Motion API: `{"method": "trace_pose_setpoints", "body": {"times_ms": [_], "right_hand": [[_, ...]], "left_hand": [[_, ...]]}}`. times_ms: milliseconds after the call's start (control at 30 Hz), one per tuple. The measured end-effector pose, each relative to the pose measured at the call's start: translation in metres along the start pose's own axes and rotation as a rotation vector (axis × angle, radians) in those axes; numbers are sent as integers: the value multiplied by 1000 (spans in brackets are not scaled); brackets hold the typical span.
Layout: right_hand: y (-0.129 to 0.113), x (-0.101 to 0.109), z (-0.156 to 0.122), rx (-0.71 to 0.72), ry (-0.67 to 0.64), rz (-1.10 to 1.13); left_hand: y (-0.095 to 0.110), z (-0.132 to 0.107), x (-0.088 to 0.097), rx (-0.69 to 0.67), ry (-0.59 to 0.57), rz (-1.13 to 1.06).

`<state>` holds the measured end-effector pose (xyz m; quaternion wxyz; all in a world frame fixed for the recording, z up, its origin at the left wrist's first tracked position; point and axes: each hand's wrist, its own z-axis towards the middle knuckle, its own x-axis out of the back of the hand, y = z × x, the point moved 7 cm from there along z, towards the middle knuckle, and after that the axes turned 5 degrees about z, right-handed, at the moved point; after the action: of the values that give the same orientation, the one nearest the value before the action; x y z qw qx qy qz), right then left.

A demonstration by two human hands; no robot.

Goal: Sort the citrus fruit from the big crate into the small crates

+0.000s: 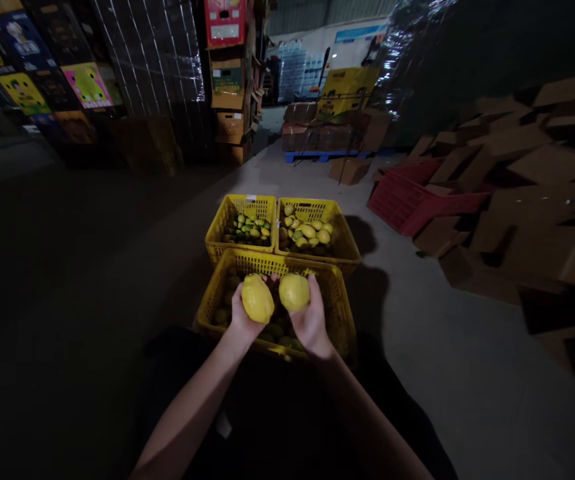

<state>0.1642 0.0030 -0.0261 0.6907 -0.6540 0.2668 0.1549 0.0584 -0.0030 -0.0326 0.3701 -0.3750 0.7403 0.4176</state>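
Note:
My left hand point(242, 317) grips a yellow lemon point(257, 298), and my right hand point(311, 321) grips a second yellow lemon point(294, 291). Both fruits are held side by side above the near yellow crate point(207, 307), which holds several greenish lemons in shadow. Beyond it stand two more yellow crates. The far left crate point(222, 223) holds mostly green fruit; the far right crate point(340, 230) holds mostly yellow fruit.
A red crate point(407, 200) lies tipped at the right beside a heap of flattened cardboard boxes point(527, 187). Stacked cartons point(227, 87) and wrapped pallets stand behind on the concrete floor. A blue pallet point(317, 157) with boxes sits farther back.

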Motion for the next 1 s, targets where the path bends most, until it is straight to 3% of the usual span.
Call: {"method": "trace_pose_setpoints", "body": {"times_ms": [67, 133, 233, 333, 467, 600, 667, 733, 800, 1000], "right_hand": [[-13, -4, -2, 160, -16, -125], [-21, -15, -8, 306, -118, -333], [-18, -36, -20, 452, -339, -679], [-10, -47, -29, 557, -462, -908], [-7, -53, -39, 751, -467, -1003], [-5, -59, -55, 1038, -533, -1003], [-3, -60, -61, 1125, -576, -1000], [-6, -59, -63, 1147, -576, -981], [-13, -54, -61, 1106, -505, -934], [-29, -27, -30, 660, -150, -678]], "left_hand": [[-2, -1, 0, 0, 2, 5], [-3, 1, 2, -23, -4, 24], [-1, 5, 3, -108, -54, 66], [7, 8, 2, -186, -96, 117], [8, 8, 11, -118, -19, 115], [22, 4, 25, -327, 41, 129], [20, 7, 24, -273, 13, 143], [16, 13, 19, -132, -22, 148], [20, 17, 13, -81, -41, 115], [42, 15, 9, -173, -2, -8]]}}
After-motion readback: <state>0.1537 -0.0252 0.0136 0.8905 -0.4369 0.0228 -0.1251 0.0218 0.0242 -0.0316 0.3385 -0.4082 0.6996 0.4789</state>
